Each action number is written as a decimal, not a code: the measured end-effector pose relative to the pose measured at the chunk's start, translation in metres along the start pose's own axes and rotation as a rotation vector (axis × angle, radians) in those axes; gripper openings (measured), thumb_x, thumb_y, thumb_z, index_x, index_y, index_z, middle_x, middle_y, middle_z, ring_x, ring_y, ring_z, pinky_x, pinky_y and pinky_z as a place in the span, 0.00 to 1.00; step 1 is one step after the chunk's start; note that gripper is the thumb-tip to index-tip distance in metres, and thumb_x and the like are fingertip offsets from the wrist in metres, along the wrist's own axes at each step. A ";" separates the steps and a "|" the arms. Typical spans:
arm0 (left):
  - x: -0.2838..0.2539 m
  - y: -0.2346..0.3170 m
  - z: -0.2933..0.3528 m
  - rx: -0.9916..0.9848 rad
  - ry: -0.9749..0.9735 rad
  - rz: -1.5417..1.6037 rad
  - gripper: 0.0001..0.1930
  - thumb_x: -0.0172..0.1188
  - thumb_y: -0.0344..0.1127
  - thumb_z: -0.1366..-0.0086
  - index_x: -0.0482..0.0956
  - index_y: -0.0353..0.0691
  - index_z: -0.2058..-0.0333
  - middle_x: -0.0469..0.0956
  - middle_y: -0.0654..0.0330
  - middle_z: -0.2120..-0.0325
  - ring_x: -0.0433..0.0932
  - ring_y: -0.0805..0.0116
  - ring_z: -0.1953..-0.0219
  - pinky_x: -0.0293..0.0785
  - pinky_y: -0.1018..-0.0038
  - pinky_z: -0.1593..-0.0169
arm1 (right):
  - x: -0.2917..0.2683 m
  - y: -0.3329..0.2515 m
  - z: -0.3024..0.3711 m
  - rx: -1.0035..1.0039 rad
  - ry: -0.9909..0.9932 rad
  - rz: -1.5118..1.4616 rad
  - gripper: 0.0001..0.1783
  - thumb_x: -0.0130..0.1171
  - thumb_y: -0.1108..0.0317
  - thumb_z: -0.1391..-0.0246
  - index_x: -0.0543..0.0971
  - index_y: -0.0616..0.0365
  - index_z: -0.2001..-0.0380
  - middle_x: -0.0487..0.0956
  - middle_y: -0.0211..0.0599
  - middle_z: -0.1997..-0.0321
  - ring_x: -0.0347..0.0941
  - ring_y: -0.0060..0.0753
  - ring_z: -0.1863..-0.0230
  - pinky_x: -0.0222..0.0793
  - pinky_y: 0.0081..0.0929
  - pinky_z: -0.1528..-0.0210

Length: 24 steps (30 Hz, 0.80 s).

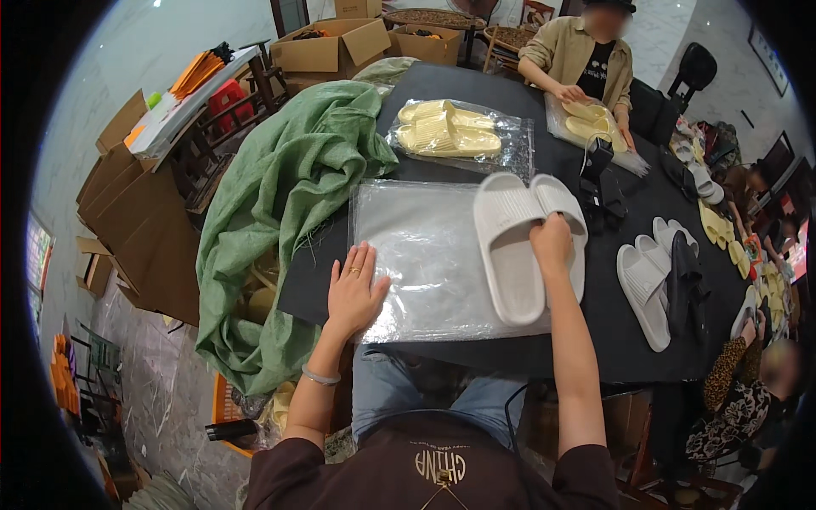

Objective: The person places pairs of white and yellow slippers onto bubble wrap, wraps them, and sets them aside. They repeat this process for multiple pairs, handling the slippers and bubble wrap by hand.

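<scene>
A pair of white slide sandals [512, 280] is gripped by my right hand [552, 240], whose fingers go in under the straps where the two shoes meet. The slides are over the right part of a stack of clear plastic bags [425, 255] on the black table. Whether they rest on it or hang just above, I cannot tell. My left hand [358, 285] lies flat on the left edge of the bags, fingers stretched out, holding nothing.
Bagged yellow slides [450, 136] lie beyond the bags. More white slides [643, 285] and black ones [685, 285] sit at right, near a black device [600, 183]. Green cloth [289, 170] drapes the left side. Across the table, a person [586, 59] handles bagged yellow slides [588, 123].
</scene>
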<state>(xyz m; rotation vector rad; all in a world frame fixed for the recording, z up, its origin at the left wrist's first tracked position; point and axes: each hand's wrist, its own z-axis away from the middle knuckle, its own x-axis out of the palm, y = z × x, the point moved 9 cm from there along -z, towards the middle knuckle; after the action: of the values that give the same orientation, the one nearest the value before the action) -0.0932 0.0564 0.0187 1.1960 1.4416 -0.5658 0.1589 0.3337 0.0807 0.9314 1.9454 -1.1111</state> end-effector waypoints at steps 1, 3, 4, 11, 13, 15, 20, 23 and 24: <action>-0.002 0.002 -0.001 -0.002 -0.002 -0.004 0.32 0.45 0.53 0.36 0.59 0.40 0.39 0.56 0.56 0.37 0.52 0.61 0.34 0.44 0.57 0.34 | -0.006 -0.016 0.002 -0.035 0.049 -0.066 0.12 0.56 0.66 0.56 0.76 0.66 0.71 0.77 0.54 0.65 0.73 0.56 0.59 0.68 0.48 0.57; -0.002 0.005 0.000 -0.002 -0.011 -0.008 0.33 0.45 0.54 0.37 0.59 0.40 0.39 0.56 0.56 0.37 0.51 0.61 0.34 0.44 0.56 0.34 | -0.007 -0.057 0.016 -0.075 -0.039 -0.125 0.10 0.58 0.70 0.61 0.76 0.65 0.73 0.77 0.55 0.68 0.74 0.53 0.62 0.69 0.46 0.58; -0.003 0.004 -0.001 -0.002 -0.011 -0.010 0.33 0.45 0.55 0.37 0.59 0.40 0.39 0.55 0.56 0.36 0.51 0.61 0.34 0.43 0.56 0.34 | -0.003 -0.083 0.031 -0.155 -0.052 -0.148 0.10 0.58 0.70 0.61 0.76 0.65 0.73 0.77 0.54 0.68 0.74 0.53 0.62 0.70 0.45 0.58; 0.009 -0.008 0.000 -0.015 -0.058 -0.014 0.33 0.50 0.47 0.42 0.59 0.39 0.39 0.55 0.55 0.36 0.49 0.61 0.33 0.43 0.57 0.34 | 0.063 -0.143 0.111 -0.322 -0.270 -0.239 0.12 0.58 0.68 0.59 0.76 0.61 0.68 0.76 0.42 0.58 0.71 0.49 0.55 0.71 0.46 0.57; 0.008 -0.006 -0.004 -0.021 -0.056 -0.044 0.33 0.50 0.48 0.41 0.59 0.39 0.39 0.55 0.55 0.36 0.50 0.61 0.33 0.44 0.58 0.34 | 0.063 -0.137 0.107 -0.304 -0.295 -0.233 0.12 0.57 0.68 0.58 0.76 0.61 0.67 0.76 0.42 0.58 0.71 0.49 0.54 0.71 0.46 0.57; 0.003 -0.003 -0.003 -0.022 -0.043 -0.045 0.33 0.49 0.51 0.40 0.59 0.40 0.39 0.55 0.56 0.36 0.51 0.61 0.33 0.44 0.58 0.34 | 0.062 -0.127 0.100 -0.289 -0.367 -0.174 0.12 0.56 0.68 0.57 0.76 0.61 0.67 0.75 0.43 0.57 0.71 0.49 0.54 0.71 0.46 0.57; 0.000 0.003 -0.003 -0.007 -0.027 -0.003 0.35 0.48 0.57 0.38 0.58 0.40 0.38 0.54 0.57 0.36 0.51 0.62 0.34 0.43 0.59 0.34 | 0.042 -0.069 0.075 -0.150 -0.290 -0.098 0.12 0.54 0.68 0.57 0.75 0.63 0.68 0.75 0.46 0.58 0.71 0.51 0.54 0.70 0.48 0.55; -0.001 0.002 -0.002 -0.011 -0.057 -0.002 0.36 0.48 0.57 0.38 0.57 0.41 0.38 0.53 0.57 0.35 0.50 0.62 0.33 0.42 0.57 0.34 | 0.037 -0.041 0.066 -0.072 -0.235 -0.102 0.16 0.56 0.66 0.57 0.75 0.62 0.63 0.75 0.45 0.56 0.70 0.52 0.53 0.69 0.49 0.54; -0.001 0.002 -0.002 -0.011 -0.066 0.000 0.36 0.48 0.57 0.38 0.57 0.41 0.38 0.53 0.58 0.35 0.50 0.62 0.33 0.42 0.57 0.34 | 0.033 -0.037 0.065 -0.050 -0.206 -0.116 0.17 0.56 0.65 0.57 0.75 0.61 0.62 0.75 0.44 0.55 0.70 0.52 0.53 0.69 0.49 0.54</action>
<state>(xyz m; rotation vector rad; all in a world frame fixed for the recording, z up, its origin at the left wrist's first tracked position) -0.0926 0.0580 0.0208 1.1581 1.3870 -0.5916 0.1258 0.2699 0.0429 0.6572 1.8670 -1.1698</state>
